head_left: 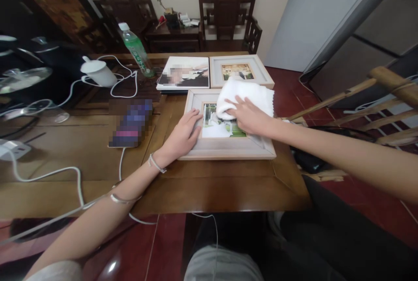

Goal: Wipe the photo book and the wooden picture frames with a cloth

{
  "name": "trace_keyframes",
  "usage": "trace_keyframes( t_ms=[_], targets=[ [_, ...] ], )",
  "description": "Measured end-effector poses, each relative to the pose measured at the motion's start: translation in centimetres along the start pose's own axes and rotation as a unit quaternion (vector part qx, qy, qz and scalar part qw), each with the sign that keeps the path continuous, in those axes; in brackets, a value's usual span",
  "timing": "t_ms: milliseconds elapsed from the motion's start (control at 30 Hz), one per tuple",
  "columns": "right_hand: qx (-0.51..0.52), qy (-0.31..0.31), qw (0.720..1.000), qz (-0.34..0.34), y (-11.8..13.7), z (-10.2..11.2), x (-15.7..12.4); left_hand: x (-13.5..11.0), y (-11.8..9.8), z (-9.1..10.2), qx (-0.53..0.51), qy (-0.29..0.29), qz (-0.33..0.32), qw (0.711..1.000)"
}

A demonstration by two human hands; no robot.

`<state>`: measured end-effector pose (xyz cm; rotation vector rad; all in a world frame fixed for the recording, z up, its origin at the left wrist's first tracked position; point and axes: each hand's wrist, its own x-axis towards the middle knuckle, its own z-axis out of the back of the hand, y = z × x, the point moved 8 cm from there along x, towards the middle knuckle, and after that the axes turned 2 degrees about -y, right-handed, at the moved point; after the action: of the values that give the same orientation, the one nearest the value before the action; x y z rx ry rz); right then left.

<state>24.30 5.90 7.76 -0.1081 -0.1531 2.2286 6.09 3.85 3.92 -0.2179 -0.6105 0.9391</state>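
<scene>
A pale wooden picture frame (228, 154) lies flat near the front right of the wooden table, with a photo (240, 132) in its middle. My left hand (185, 135) rests on the frame's left border, fingers stretched out and nothing in them. On the upper right of the same frame is a folded white cloth (250, 93), pressed down under my right hand (248, 115). The fingers of that hand curl over the cloth's near edge, and part of the photo is hidden beneath it.
Behind lie a second picture frame (266, 76) and a photo panel (165, 86). Leftward are a phone (130, 124) on a white cable, a green bottle (139, 52), a lidded white cup (101, 74) and a glass (54, 109). A bamboo chair (393, 80) stands to the right.
</scene>
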Motion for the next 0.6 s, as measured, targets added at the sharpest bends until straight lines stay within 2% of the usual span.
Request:
trace_keyframes(
  t_ms=[100, 200, 300, 400, 500, 600],
  targets=[
    [-0.022, -0.014, 1.000, 0.013, -1.0, 0.0, 1.7, 0.0, 0.0, 0.1, 0.000, -0.002, -0.001, 1.000],
    [-0.030, 0.009, 0.999, 0.019, -0.1, -0.4, 1.6, 0.0, 0.1, 0.1, 0.002, -0.002, -0.001, 1.000],
    [0.000, 0.054, 0.998, 0.012, 2.4, -0.2, -0.2, 0.0, 0.1, 0.0, 0.003, 0.001, -0.004, 1.000],
    [0.048, 0.110, 0.993, 0.017, 5.6, 1.3, -3.0, 0.0, 0.1, 0.0, 0.004, -0.003, -0.005, 1.000],
    [0.134, 0.157, 0.977, 0.059, 8.8, 3.5, -5.6, 0.0, 0.1, 0.0, 0.005, -0.009, -0.006, 1.000],
    [0.177, 0.168, 0.965, 0.095, 10.7, 4.7, -6.9, 0.0, 0.1, 0.0, 0.005, -0.013, -0.007, 1.000]
  ],
)
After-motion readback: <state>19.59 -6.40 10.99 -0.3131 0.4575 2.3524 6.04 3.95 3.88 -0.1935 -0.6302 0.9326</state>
